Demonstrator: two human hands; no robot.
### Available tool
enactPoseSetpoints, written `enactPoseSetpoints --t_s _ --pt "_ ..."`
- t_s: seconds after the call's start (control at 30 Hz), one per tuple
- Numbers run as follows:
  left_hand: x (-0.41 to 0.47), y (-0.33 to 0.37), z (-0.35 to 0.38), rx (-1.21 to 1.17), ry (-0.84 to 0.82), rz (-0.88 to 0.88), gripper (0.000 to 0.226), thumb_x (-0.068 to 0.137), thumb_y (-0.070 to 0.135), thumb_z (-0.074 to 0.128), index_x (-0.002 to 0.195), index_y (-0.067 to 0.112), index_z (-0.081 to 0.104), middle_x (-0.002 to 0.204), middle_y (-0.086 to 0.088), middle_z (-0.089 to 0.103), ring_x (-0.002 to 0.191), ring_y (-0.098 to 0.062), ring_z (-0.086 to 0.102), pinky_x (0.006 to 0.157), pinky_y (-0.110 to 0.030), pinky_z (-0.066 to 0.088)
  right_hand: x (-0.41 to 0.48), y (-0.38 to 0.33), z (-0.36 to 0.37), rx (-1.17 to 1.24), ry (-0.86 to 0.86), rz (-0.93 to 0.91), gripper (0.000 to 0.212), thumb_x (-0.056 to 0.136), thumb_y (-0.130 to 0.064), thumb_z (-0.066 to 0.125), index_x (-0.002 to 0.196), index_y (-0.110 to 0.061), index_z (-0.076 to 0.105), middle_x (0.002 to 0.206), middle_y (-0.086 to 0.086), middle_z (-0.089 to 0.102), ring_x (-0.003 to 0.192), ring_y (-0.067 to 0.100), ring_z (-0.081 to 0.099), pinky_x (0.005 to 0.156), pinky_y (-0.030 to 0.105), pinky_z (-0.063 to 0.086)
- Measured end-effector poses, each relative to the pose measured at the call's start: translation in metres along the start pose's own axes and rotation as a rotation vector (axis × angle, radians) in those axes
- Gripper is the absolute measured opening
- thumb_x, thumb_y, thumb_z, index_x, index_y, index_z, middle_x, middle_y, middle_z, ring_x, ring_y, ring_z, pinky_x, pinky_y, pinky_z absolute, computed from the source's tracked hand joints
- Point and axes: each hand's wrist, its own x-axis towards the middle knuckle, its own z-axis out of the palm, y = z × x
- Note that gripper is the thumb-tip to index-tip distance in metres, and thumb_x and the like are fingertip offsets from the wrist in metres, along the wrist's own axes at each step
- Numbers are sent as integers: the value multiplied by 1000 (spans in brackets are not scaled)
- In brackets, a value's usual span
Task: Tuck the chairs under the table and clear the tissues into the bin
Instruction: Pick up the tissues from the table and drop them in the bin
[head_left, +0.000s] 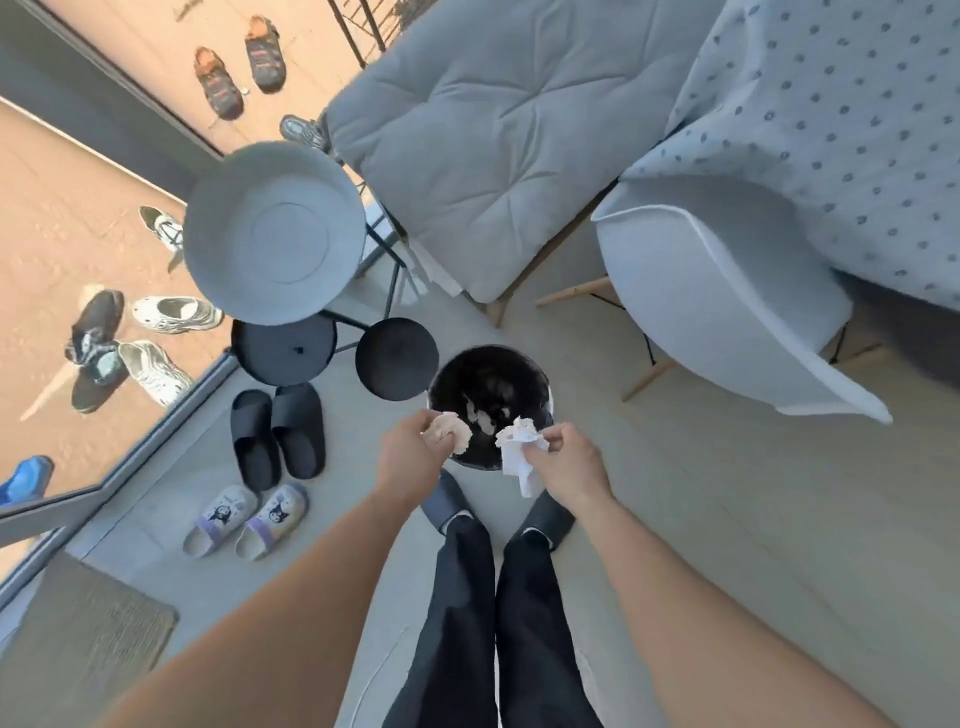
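Note:
A round bin (540, 382) with a black liner stands on the floor just in front of my feet, and white scraps lie inside it. Over the bin's near rim, my left hand (410, 454) is shut on a crumpled tissue (451, 430). My right hand (569, 465) is shut on a white tissue (519, 454) whose tail hangs down past the rim. A white shell chair (717, 306) with wooden legs sits at the right, its seat partly under the table with the dotted cloth (810, 119). A grey cushioned chair (483, 140) stands beyond the bin.
A tiered stand with a white tray (275, 234) and two black round trays (397, 358) is left of the bin. Black slippers (278, 434) and patterned slippers (244, 519) lie at the left. Shoes lie beyond a sliding-door track (156, 436). A mat (83, 639) is at the lower left.

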Motion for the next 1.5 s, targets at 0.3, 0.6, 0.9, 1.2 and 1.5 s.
enactPoseSetpoints --t_s 0.3,0.6,0.9,1.2,1.5 --pt "113 -56 69 5 -37 -61 21 88 29 71 109 27 71 96 6 76 94 -23 74 78 -37 59 110 46 65 12 -7 36 14 92 -30 67 105 -26 62 101 -8 65 86 19 73 58 25 46" --pt "153 -65 93 161 -245 -121 72 93 39 75 157 29 43 155 -3 54 128 -33 64 109 -48 55 153 65 82 -97 10 -63 46 96 -33 70 138 -21 58 138 -1 63 124 23 59 92 37 54" --pt "77 -1 34 144 -181 -61 40 100 28 59 139 19 61 120 -3 74 105 -27 75 98 -46 61 63 3 -2 -169 69 -192 40 96 -37 66 133 -22 62 133 1 66 122 23 60 95 33 48" --pt "-126 125 -64 -65 -195 132 25 100 30 58 121 26 71 110 0 79 91 -26 81 93 -46 64 -149 -104 -107 -199 100 -319 28 99 -32 61 126 -24 60 120 -3 65 111 19 61 86 30 45" --pt "-213 170 -122 97 -213 381 28 103 34 57 127 26 68 127 8 73 85 -10 81 90 -44 66 -256 -134 -148 -152 220 -380 32 97 -35 61 127 -25 62 120 -6 63 106 15 61 85 29 43"
